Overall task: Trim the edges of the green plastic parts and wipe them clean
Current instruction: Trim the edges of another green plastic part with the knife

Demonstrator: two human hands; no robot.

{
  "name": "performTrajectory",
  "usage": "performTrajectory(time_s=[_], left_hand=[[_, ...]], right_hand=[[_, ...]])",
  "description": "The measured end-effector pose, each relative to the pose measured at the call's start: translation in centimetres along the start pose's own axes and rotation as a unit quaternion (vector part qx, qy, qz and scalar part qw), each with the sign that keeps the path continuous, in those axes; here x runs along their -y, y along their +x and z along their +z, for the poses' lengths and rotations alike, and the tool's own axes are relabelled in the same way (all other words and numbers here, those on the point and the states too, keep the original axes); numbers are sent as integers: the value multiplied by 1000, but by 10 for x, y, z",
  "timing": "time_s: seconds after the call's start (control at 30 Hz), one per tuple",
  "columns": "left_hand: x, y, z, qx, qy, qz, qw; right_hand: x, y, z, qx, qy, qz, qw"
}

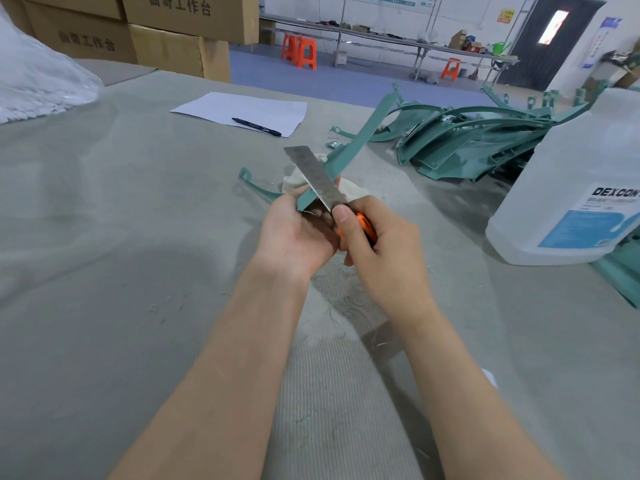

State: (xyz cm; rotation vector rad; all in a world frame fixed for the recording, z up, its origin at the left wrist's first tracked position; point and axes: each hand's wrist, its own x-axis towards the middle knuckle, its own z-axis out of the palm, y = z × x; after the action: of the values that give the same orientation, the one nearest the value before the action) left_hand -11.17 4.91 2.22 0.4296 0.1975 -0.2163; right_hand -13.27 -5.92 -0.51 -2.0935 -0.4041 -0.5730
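1. Head view, middle of the table [121,254]: the left hand [298,233] has its fingers curled round the near end of a long green strip [349,147]. The strip slants up off the table towards the far right.
2. The right hand [377,244] is wrapped tight round the orange handle of a utility knife [322,187], thumb planted on top by the blade root. The long blade lies across the strip's near end, just beside the left fingers.
3. This looks like the trimming stroke. I'd want a shallow angle, shaving off thin flash rather than biting into the part.
4. Those holding fingers sit very close to the edge, so the push should run away from them, never towards.
5. The blade is run out long and may flex, so light pressure and short strokes seem wiser.
6. A pale cloth [353,188] lies just behind the hands, handy for the wipe to come. The big clear bottle [581,188] stands to the right, well apart.
7. The pile of green parts [485,140] waits at the far right, and a curved green piece [258,187] lies left of the cloth.
8. Thin green shavings [339,313] dot the table near the wrists; a sheet of paper [242,109] and a pen [256,127] sit far back.
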Motion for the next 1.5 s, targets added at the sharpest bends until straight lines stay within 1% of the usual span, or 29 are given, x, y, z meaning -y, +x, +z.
performTrajectory(time_s=[0.13,0.2,0.33,0.57,0.7,0.87,0.97,1.07,1.17,1.3,1.37,1.5], left_hand=[[0,-1,0,9,-22,-8,1000],[1,-1,1,6,-17,-6,1000],[1,-1,2,-20,-31,26,999],[1,1,0,-5,-31,44,999],[2,3,0,-10,-20,53,998],[1,3,0,-8,-19,46,999],[0,4,0,11,10,47,999],[-2,6,1,-16,10,37,999],[-2,9,-3,-39,19,50,998],[0,9,-3,-38,25,54,998],[-1,8,-2,-28,15,51,998],[-2,3,1,4,-42,59,997]], right_hand=[[2,0,0,12,-2,-11,1000],[2,-1,0,18,-4,-15,1000],[3,-2,2,39,-16,-37,998],[1,-2,2,41,-8,-28,999],[3,-3,1,47,-4,-32,998],[4,-4,2,65,0,-30,997],[6,-2,0,47,19,-26,998],[6,0,-2,8,68,7,998],[5,1,-5,-33,117,30,992],[5,1,-5,-39,142,46,988],[5,1,-4,-38,137,47,989],[7,2,-6,-56,149,60,985]])
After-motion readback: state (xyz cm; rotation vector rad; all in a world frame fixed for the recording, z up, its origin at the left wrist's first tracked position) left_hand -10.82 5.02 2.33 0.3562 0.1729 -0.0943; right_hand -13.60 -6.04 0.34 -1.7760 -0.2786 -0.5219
